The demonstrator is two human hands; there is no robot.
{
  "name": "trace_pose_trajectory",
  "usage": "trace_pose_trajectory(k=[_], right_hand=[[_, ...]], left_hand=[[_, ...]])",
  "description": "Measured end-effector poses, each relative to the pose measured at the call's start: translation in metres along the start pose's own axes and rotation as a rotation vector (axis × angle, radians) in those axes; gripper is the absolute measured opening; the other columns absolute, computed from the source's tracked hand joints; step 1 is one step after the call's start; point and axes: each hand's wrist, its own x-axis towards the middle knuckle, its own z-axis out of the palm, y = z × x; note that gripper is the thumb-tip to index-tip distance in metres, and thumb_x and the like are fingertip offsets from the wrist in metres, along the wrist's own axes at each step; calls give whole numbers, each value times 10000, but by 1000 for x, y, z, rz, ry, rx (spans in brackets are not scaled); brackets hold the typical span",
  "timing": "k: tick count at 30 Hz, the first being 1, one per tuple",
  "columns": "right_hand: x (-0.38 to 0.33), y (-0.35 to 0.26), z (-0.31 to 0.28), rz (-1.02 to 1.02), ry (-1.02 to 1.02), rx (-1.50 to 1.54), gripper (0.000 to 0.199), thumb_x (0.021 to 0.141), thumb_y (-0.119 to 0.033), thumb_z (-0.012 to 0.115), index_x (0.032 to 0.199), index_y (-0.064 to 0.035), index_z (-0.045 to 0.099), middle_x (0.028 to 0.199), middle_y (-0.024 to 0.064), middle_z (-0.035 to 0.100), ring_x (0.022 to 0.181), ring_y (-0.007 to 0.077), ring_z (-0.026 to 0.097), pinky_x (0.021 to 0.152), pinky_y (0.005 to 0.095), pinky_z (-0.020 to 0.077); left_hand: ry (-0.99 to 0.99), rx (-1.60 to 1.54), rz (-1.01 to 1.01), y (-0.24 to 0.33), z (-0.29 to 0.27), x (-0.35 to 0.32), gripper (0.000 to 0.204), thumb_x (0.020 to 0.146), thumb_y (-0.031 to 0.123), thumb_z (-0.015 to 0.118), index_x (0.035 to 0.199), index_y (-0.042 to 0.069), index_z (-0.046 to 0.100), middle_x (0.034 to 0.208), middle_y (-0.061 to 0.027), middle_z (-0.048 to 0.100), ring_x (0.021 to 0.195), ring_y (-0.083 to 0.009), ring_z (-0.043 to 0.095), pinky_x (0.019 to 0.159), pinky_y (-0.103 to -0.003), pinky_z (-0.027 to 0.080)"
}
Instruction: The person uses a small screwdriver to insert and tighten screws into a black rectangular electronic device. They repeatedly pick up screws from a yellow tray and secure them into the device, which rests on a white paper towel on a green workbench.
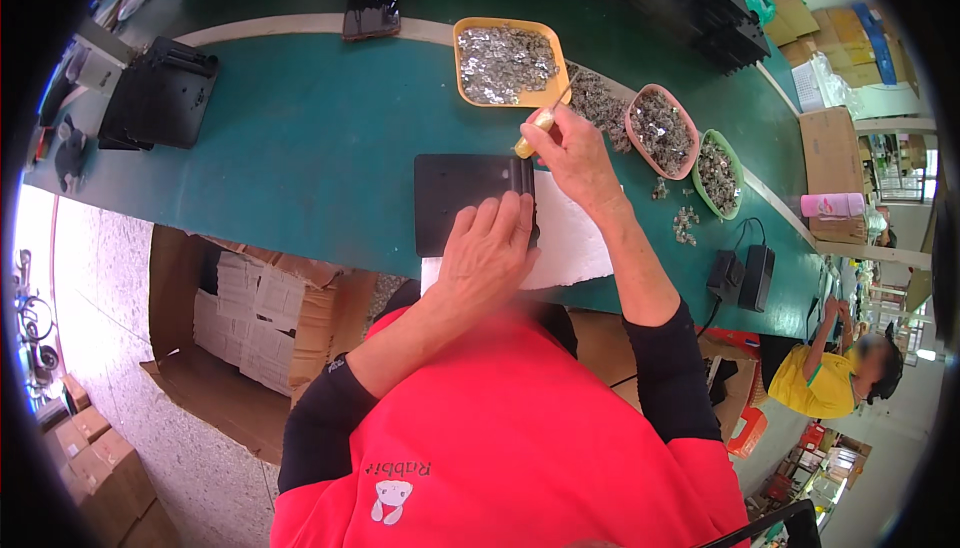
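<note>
A flat black plastic panel [437,208] lies on the green table near me, with a ridged strip along its right side. My left hand [487,248] rests on the panel's lower right part, fingers stretched out and lying flat. Above the panel's upper right corner, my right hand [578,160] is closed round a screwdriver-like tool [536,134] with a yellow handle. Its thin shaft points up and right, toward an orange tray [461,68] of small shiny metal parts. A white sheet [575,243] lies partly under the panel.
Loose metal parts [598,103] lie beside a pink basket [632,126] and a green basket [738,173] of similar parts. Black panels [165,93] are stacked at left. Black power adapters [742,278] lie at right. An open cardboard box [170,288] stands below the table. A person in yellow [820,378] sits right.
</note>
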Motion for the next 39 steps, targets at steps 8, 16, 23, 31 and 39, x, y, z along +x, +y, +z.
trace_pose_trajectory(k=[8,16,23,31,39], right_hand=[[-29,-16,23,-313,209,-245,140,916,-146,608,932,-12,570,858,163,623,692,347,614,634,394,496],[-42,2,22,-156,240,41,143,940,-128,585,936,12,556,862,110,663,770,206,679,697,308,532],[-71,15,1,195,195,611,172,941,-156,554,902,7,594,788,63,660,711,108,624,630,245,491],[-89,17,5,185,146,489,160,883,-88,513,928,-18,650,666,-23,556,592,53,471,527,235,391],[-90,25,6,261,254,526,189,850,-152,640,962,-8,687,628,12,575,548,80,506,518,253,417]], left_hand=[[4,-1,11,-3,0,-1,586,747,259,701,1212,-54,529,1151,-133,483,1003,-249,488,810,-373,393],[42,-22,26,-1,0,1,562,763,260,699,1196,-53,526,1126,-124,497,1004,-259,497,817,-381,396],[17,-137,-117,1,-3,2,593,699,260,752,1215,69,529,1160,-110,502,1053,-291,492,867,-414,388],[68,-114,-131,7,-3,13,524,678,212,756,1132,28,570,1096,-153,527,991,-321,506,789,-430,386],[228,-568,-288,9,-32,28,440,681,23,690,1111,41,599,1047,-138,577,915,-267,559,789,-352,484]])
